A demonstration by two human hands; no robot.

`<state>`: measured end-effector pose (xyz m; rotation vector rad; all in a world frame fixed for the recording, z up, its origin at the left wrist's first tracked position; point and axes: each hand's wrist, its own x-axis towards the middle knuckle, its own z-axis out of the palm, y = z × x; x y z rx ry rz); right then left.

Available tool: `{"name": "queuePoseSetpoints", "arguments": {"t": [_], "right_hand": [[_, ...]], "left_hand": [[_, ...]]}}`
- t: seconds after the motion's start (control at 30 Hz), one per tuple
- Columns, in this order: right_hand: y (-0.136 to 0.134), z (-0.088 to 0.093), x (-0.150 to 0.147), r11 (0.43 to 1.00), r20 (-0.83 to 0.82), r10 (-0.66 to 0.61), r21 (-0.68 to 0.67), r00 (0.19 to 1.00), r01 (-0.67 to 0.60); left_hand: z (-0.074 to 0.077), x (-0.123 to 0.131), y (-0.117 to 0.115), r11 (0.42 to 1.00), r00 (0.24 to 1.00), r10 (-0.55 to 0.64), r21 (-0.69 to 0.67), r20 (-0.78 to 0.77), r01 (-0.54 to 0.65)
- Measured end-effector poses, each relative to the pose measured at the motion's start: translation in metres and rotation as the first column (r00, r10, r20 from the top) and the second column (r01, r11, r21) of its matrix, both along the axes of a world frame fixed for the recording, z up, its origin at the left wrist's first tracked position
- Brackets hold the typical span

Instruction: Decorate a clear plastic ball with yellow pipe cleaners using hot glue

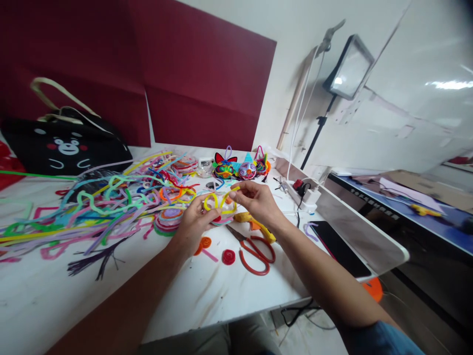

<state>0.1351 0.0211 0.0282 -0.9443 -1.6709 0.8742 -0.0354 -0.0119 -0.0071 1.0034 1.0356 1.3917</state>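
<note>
My left hand [195,223] and right hand [257,200] each pinch tight on a looped yellow pipe cleaner [211,194] over the white table [207,296], above red scissors [254,252], the bear-face bag [66,145] far left.

Scissors [242,240] lie on the table [44,305], right of the pipe cleaners [111,207].

A yellow pipe cleaner [213,195] is seen; the scissors [247,242] are red-handled; the bag [37,143] is black, printed with a white and red bear face; the boards [207,84] are dark red; the table [44,301] is white.
</note>
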Motion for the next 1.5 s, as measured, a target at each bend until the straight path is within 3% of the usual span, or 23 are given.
{"name": "queuePoseSetpoints", "arguments": {"t": [0.3,0.63,0.83,1.17,1.5], "right_hand": [[0.001,0.006,0.010,0.992,-0.085,-0.113,0.046,0.990,0.118],[0.007,-0.021,0.005,0.982,-0.096,-0.099,0.152,0.990,0.113],[0.001,-0.020,0.009,0.931,-0.059,-0.150,0.328,0.987,0.161],[0.004,-0.023,0.010,0.911,-0.052,-0.161,0.376,0.986,0.169],[0.009,-0.032,0.010,0.817,0.080,-0.227,0.558,0.970,0.145]], "left_hand": [[-0.002,-0.003,0.005,0.998,0.997,0.065,0.003,-0.032,-0.065],[-0.011,-0.003,0.012,0.993,0.990,0.101,0.073,-0.096,-0.094],[-0.015,-0.004,0.015,0.986,0.984,0.131,0.120,-0.118,-0.117],[-0.021,-0.009,0.019,0.977,0.970,0.191,0.129,-0.148,-0.172],[-0.017,-0.004,0.017,0.982,0.974,0.154,0.133,-0.169,-0.132]]}}
